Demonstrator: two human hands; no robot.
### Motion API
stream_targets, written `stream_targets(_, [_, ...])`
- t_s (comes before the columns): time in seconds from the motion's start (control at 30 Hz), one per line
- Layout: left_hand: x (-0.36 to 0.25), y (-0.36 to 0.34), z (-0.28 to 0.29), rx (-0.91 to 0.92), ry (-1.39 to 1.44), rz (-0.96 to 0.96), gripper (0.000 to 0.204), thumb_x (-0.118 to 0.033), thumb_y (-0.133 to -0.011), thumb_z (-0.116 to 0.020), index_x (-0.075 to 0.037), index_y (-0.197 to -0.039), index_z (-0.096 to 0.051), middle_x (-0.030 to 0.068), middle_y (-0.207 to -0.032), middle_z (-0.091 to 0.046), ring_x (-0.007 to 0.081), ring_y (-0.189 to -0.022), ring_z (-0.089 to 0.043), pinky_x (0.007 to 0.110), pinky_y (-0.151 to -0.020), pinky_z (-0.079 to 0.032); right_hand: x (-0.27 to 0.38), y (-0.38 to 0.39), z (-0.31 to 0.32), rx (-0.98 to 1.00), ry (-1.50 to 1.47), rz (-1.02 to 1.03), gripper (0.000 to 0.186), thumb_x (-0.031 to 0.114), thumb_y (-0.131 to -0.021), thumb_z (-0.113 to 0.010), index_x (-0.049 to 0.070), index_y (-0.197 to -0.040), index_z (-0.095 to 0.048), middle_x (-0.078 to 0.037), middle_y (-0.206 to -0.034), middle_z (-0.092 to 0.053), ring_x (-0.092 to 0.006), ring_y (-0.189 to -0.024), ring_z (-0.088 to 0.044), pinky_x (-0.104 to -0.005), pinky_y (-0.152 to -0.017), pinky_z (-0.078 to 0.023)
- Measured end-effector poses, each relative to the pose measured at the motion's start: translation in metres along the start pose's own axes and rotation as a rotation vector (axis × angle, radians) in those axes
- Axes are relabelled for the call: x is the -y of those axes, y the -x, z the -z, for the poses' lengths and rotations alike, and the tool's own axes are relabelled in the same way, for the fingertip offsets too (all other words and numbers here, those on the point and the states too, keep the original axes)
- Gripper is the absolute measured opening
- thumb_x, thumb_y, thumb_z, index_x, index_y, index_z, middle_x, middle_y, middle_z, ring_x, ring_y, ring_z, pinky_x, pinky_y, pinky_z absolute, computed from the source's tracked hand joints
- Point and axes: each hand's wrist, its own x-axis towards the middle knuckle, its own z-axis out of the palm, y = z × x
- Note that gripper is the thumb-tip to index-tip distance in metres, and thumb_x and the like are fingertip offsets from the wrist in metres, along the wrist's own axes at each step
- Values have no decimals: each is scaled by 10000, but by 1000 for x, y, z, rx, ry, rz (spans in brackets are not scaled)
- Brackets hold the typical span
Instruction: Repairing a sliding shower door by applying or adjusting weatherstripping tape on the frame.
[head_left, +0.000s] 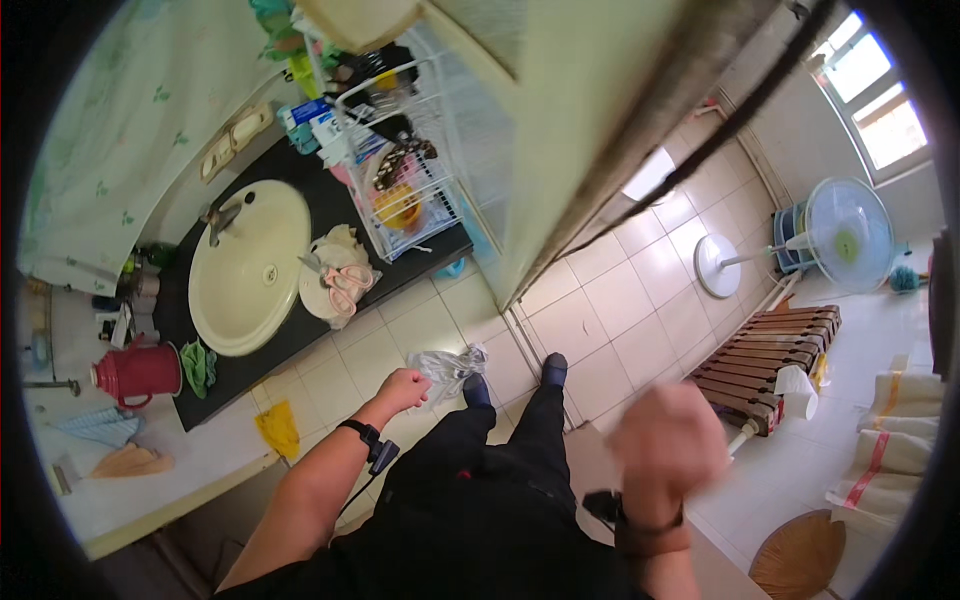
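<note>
My left hand [405, 389] is closed on a crumpled clear plastic bag [448, 372], which hangs above my feet in dark socks. My right hand [666, 437] is raised at the lower right, smeared by motion; its fingers and anything in them cannot be made out. On the dark counter [208, 388], pink-handled scissors [348, 282] rest on a pale plastic bag [336, 240], beside the cream oval sink [230, 315].
A wire rack [432, 205] of mixed items stands at the counter's back. A door edge [550, 150] rises ahead. Right are a fan [845, 240], a radiator [760, 350] and a brown round mat [795, 550]. A red kettle [150, 370] and yellow cloth [278, 428] are left.
</note>
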Motion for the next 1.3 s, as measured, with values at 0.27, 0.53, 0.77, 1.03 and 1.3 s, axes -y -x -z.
stream_targets(0.27, [-62,10,-22,49,-143,-165,325,-337,-995,-669,-35,-1025,-786,70,-859,-801,166,-713,-747,343,-691,-597,-238,-55,-30,-129,-94,-308,279,105,-984,-791,18,-1240,-720,-30,-1047,-673,-71,-751,-609,-238,-667,-511])
stream_targets(0.53, [-79,28,-37,40,-340,-284,362,-392,-997,-668,-54,-1052,-784,135,-937,-799,296,-858,-767,413,-796,-593,-265,-73,-61,-77,-351,-273,352,85,-890,-878,64,-1221,-762,-5,-1136,-653,-81,-757,-568,-241,-702,-487])
stream_targets(0.77, [-68,29,-36,20,-428,-202,362,-407,-993,-676,-85,-1107,-797,165,-1044,-804,361,-982,-764,457,-864,-595,-292,-61,-72,-116,-516,-287,372,61,-891,-871,44,-1253,-789,5,-1160,-648,-51,-764,-541,-218,-698,-465])
stream_targets(1.03, [-82,26,-35,23,-449,-263,303,-276,-1021,-680,1,-1096,-778,112,-913,-803,221,-818,-761,356,-778,-592,-342,-48,-74,-130,-463,-355,363,35,-897,-860,49,-1256,-806,-15,-1183,-650,-65,-785,-576,-224,-712,-494])
stream_targets(1.3, [-80,1,-39,65,-418,-148,285,-260,-1027,-705,-2,-1131,-769,81,-922,-794,160,-810,-743,323,-765,-590,-429,-25,-83,-111,-486,-442,362,32,-927,-821,50,-1288,-793,-34,-1245,-653,-112,-888,-664,-255,-788,-570])
